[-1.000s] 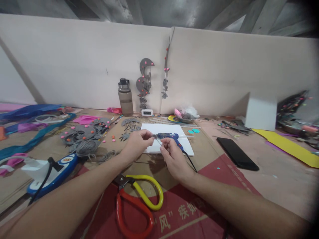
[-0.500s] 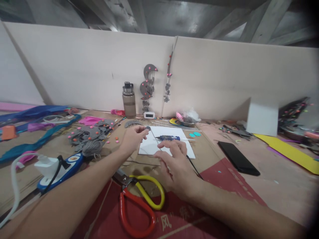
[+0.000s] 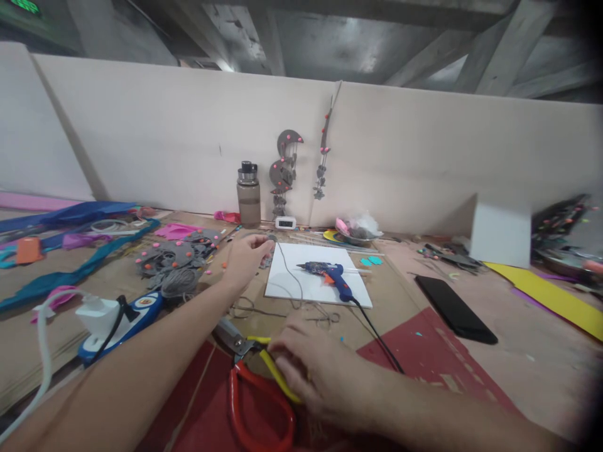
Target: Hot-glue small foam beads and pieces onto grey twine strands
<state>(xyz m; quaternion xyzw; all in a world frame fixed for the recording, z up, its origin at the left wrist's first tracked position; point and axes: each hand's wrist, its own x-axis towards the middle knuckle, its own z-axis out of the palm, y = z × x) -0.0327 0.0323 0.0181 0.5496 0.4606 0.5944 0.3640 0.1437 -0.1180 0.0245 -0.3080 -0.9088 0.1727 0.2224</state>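
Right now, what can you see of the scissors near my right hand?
The scissors lie flat on the near edge of the table, partly on the red sheet. They have big looped handles, one red, one yellow, plastic-looking, and short grey metal blades pointing away to the left; whether the blades are closed is unclear. The right hand rests over the yellow loop, fingers on it, covering part of it. The red loop lies bare beside the hand.

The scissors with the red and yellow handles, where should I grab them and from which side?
Take the scissors by the handle loops, from the near side: the loops face the person and the blades point away left. The right hand already rests on the yellow loop.
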